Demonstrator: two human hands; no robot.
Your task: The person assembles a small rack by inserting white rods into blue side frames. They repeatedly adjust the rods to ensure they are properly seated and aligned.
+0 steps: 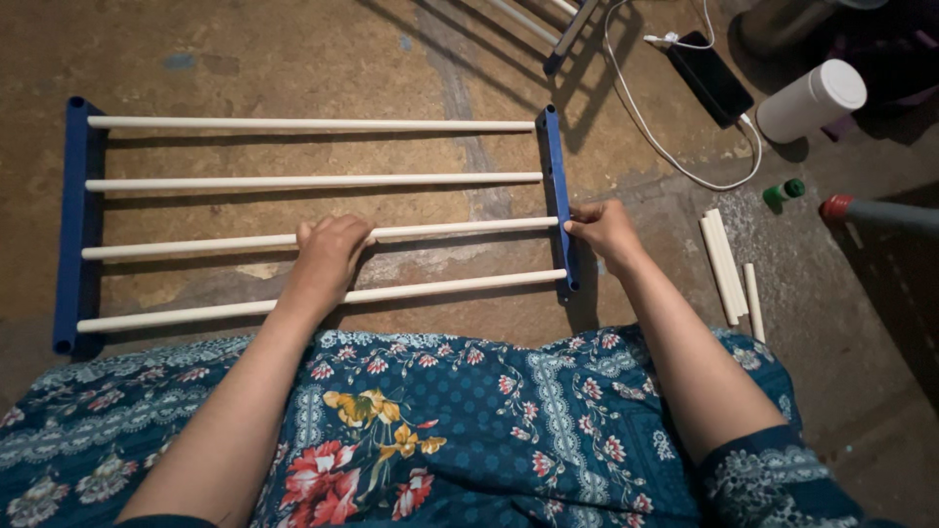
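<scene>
Down on the floor (pixel 293 59), right in front of the person's lap, lay a rack (pixel 313 223): four white rods between two blue side bars. Left hand (pixel 331 256) was curled around the third rod (pixel 460 230), right hand (pixel 604 231) pinching the right blue bar (pixel 555 166) where that rod went in. Looked like the rod-seating step; next up probably a firm push home. Spare rods (pixel 726 266) lay off to the right.
</scene>
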